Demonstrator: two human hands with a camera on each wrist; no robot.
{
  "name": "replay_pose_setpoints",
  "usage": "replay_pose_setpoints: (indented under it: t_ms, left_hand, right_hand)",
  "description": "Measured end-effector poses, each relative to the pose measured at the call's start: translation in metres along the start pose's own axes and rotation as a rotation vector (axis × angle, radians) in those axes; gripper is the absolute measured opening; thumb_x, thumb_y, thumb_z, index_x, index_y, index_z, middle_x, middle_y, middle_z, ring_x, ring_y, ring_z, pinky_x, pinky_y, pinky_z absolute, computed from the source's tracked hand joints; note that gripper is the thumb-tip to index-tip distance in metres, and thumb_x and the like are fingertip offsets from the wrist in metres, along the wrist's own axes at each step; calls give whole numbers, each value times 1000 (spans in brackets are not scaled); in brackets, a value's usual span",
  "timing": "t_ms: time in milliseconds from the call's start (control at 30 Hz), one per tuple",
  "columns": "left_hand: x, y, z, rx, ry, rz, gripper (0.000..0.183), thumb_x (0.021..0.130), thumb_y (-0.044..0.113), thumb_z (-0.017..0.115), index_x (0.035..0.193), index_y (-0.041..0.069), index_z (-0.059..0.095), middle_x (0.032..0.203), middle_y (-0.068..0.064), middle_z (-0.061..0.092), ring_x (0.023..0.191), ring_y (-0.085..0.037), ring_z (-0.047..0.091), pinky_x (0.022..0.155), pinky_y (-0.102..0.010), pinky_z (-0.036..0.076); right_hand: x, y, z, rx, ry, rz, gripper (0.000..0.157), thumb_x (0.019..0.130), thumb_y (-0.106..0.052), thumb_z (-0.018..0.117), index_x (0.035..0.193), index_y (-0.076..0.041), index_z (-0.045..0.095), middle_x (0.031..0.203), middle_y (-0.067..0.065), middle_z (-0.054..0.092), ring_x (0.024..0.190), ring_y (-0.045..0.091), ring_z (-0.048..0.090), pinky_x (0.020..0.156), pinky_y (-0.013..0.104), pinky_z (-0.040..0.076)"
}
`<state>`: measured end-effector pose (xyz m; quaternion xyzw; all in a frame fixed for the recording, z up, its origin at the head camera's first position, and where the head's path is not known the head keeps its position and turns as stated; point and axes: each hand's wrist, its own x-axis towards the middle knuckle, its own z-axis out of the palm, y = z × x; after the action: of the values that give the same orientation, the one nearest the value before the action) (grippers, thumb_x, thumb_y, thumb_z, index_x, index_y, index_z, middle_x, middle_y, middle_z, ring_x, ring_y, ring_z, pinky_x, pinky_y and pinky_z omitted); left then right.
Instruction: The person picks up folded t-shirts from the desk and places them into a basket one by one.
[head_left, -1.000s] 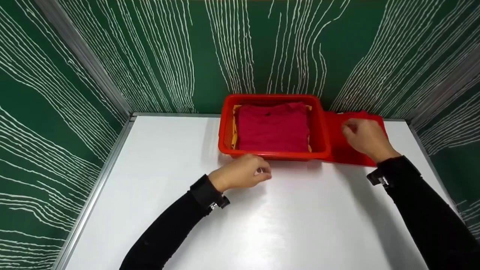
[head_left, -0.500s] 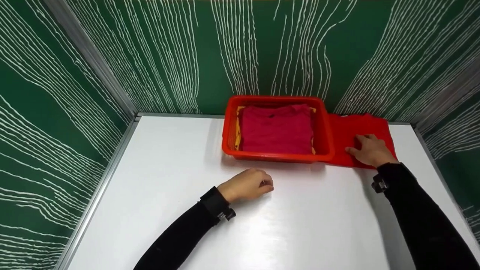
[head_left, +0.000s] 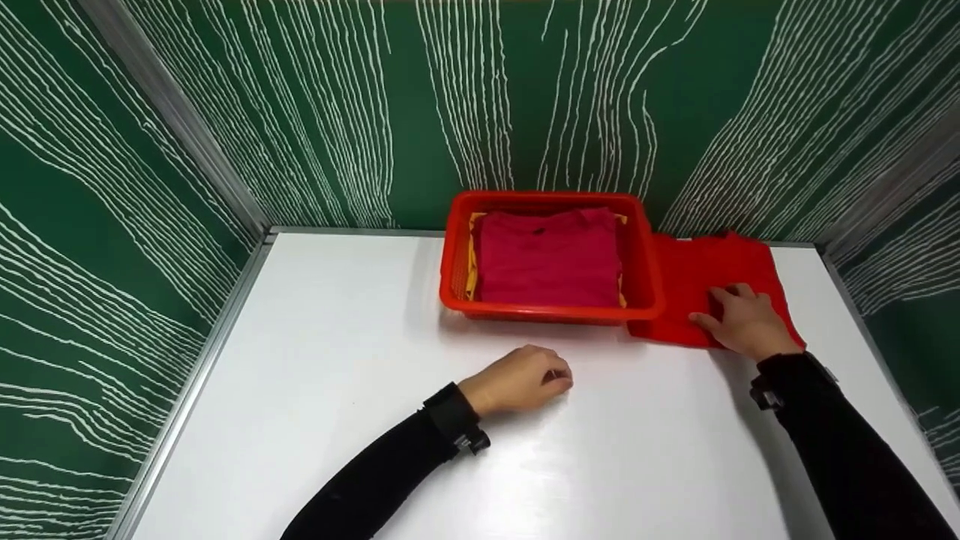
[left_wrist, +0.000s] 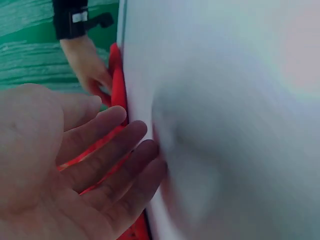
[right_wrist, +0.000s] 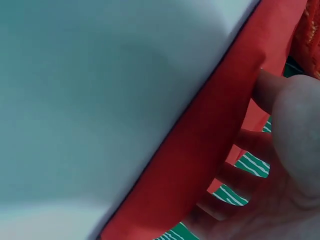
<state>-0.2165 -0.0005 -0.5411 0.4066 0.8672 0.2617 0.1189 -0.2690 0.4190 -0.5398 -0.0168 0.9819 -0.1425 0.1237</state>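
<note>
In the head view my right hand (head_left: 748,324) rests its spread fingertips on a folded red shirt (head_left: 679,289), at the right of the white table. The right wrist view shows thumb and fingers (right_wrist: 257,145) reaching down to the red cloth (right_wrist: 195,150), which bulges up in front of them. My left hand (head_left: 519,379) hovers over the table in front of the red basket (head_left: 551,310), fingers loosely bent and holding nothing. Its palm and relaxed fingers (left_wrist: 107,160) show in the left wrist view. A folded magenta shirt (head_left: 551,259) lies in the basket on top of yellow cloth (head_left: 472,262).
Green walls (head_left: 300,112) with wavy white lines enclose the white table (head_left: 337,300) at the back and sides. The basket stands against the back wall, its right side overlapping the red shirt's left part in the head view. Metal strips (head_left: 195,360) run along the table edges.
My right hand has come down onto the red shirt, and the shirt has slid a little toward me, its front edge now askew. My left hand has moved right and away from the basket.
</note>
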Motion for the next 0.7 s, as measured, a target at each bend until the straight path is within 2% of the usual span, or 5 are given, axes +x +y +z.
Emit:
replay_pose_setpoints:
  t_ms: [133,433,500,600,700]
  left_hand:
    - [12,14,7,47,4,18,23,113,26,62,116,20,83,112,6,79,101,-6,69,97,-20,54]
    - [43,42,19,115,28,38,33,113,31,60,140,18,75,136,6,75,130,-9,69,117,-20,49]
    - [50,48,23,134,18,27,36,114,33,58,145,20,72,146,6,71,143,-11,63,124,-22,44]
    - [59,58,28,182,-25,-10,45,116,40,54,157,25,62,165,8,57,160,-14,47,134,-28,34]
    - [68,67,33,245,-61,-29,53,116,45,51,166,27,51,176,8,43,168,-15,35,138,-32,26]
  right_hand:
    - [-16,1,6,4,16,-11,92,106,-48,70,163,14,34,158,47,30,137,73,31,105,81,50]
    - [-46,0,18,-7,39,1,95,102,-48,76,161,15,37,157,46,31,136,72,32,100,79,54]
    - [-52,-1,19,-8,39,5,95,101,-48,76,161,15,38,157,46,31,135,71,32,99,79,55]
    - [-60,-4,23,-14,44,9,95,100,-49,78,159,15,40,154,46,33,133,71,33,97,78,56]
    - [-67,-8,27,-26,51,9,93,99,-48,79,157,16,43,152,46,36,131,71,35,95,77,58]
